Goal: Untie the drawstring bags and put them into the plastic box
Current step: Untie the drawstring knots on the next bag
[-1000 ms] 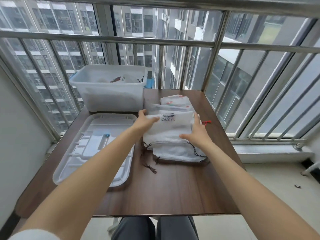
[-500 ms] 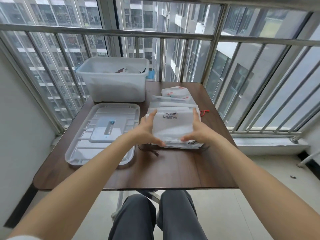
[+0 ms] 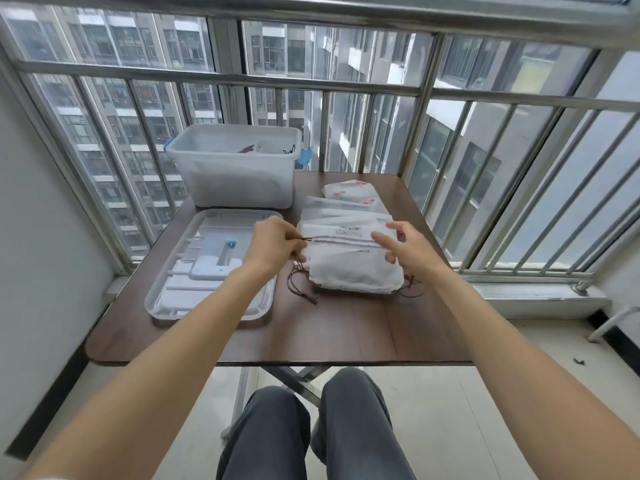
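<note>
The left hand pinches the dark drawstring at the top white drawstring bag on the stack, to loosen it, while the right hand, fingers loosely spread, steadies that bag, the plastic box waiting open behind.

Soft, even daylight, wide-angle view

Light comes through the window bars beyond the table's far edge; shadows under objects are faint. Railings bow at the frame's edges, the left hand is slightly motion-blurred, and there is no harsh glare.
</note>
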The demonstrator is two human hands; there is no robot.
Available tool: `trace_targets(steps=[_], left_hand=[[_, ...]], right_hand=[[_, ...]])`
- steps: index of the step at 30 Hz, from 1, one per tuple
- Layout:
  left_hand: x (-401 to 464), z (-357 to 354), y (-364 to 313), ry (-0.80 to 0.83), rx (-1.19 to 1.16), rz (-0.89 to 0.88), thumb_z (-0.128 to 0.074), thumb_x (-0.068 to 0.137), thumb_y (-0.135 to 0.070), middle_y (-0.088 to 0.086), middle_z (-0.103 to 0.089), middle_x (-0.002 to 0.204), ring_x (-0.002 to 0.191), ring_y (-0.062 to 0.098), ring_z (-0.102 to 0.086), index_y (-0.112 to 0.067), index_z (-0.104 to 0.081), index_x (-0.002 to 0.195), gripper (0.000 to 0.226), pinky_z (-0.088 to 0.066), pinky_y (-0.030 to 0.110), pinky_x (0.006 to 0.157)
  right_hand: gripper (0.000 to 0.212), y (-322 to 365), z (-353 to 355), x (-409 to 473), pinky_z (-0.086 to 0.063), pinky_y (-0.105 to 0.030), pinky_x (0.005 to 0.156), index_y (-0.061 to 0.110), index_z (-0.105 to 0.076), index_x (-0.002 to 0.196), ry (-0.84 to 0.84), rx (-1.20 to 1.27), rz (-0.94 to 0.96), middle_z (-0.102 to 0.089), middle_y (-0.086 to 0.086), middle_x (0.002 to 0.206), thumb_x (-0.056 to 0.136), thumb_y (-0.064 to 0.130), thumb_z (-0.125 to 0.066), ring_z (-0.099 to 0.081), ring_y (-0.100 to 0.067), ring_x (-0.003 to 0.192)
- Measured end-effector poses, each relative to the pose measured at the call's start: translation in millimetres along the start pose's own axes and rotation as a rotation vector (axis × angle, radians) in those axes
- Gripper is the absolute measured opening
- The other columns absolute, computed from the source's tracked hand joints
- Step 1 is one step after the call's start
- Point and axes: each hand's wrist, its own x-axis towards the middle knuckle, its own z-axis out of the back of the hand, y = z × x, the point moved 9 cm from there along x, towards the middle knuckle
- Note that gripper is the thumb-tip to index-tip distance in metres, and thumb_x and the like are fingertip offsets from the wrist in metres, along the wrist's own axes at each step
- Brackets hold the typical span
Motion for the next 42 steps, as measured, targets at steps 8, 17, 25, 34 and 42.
trace_targets(steps=[8,17,25,34,42], left_hand=[[-8.0,6.6,15.8,0.038,-0.744,0.233,-0.053,0.093,-0.003,0.013,-0.064,0.078,0.06,0.006,-0.069,-0.003,-0.056,0.08,0.013,-0.053,0.011,0.058],[-7.7,-31.5,18.5,0.106,-1.61,0.456,-0.029,0.103,-0.015,0.003,-0.068,0.068,0.037,0.0,-0.044,-0.009,-0.041,0.1,0.014,-0.025,0.012,0.032],[-3.0,-17.9,23.9,-0.128,-1.447,0.375,-0.029,0.101,-0.012,0.0,-0.048,0.065,0.028,0.003,-0.023,-0.015,-0.036,0.074,0.028,-0.014,0.013,0.027],[-16.6,-12.0,-29.8,0.056,0.485,-0.331,-0.038,0.096,-0.019,0.002,-0.044,0.07,0.064,0.03,-0.042,-0.013,-0.034,0.083,0.015,-0.028,0.032,0.053],[-14.4,-18.2,-25.3,0.162,0.843,-0.545,-0.036,0.1,-0.031,0.001,-0.045,0.08,0.067,0.029,-0.045,-0.01,-0.047,0.095,0.024,-0.032,0.03,0.055]], right_hand=[[0.033,4.2,1.7,-7.9,-0.023,-0.015,0.035,0.012,-0.054,0.111,-0.026,0.256,0.074,-0.036,0.008,0.048,0.082,0.017,-0.069,-0.027,-0.006,0.04],[0.027,20.2,3.8,-8.6,-0.029,-0.023,0.056,0.019,-0.058,0.057,-0.282,0.173,0.205,-0.045,0.014,0.042,0.082,0.022,-0.069,-0.035,-0.004,0.046],[0.032,23.9,4.3,-10.1,-0.038,-0.027,0.062,0.017,-0.058,0.055,-0.392,0.133,0.157,-0.053,0.004,0.052,0.084,0.029,-0.066,-0.043,-0.01,0.047],[0.028,29.1,-2.3,-14.8,-0.033,-0.015,0.033,0.007,-0.055,0.067,-0.332,0.538,0.078,-0.061,0.002,0.043,0.093,0.02,-0.056,-0.052,-0.009,0.03],[0.033,27.8,-3.2,-14.5,-0.03,-0.013,0.03,0.01,-0.047,0.066,-0.354,0.425,0.059,-0.047,0.002,0.037,0.098,0.021,-0.045,-0.048,-0.009,0.029]])
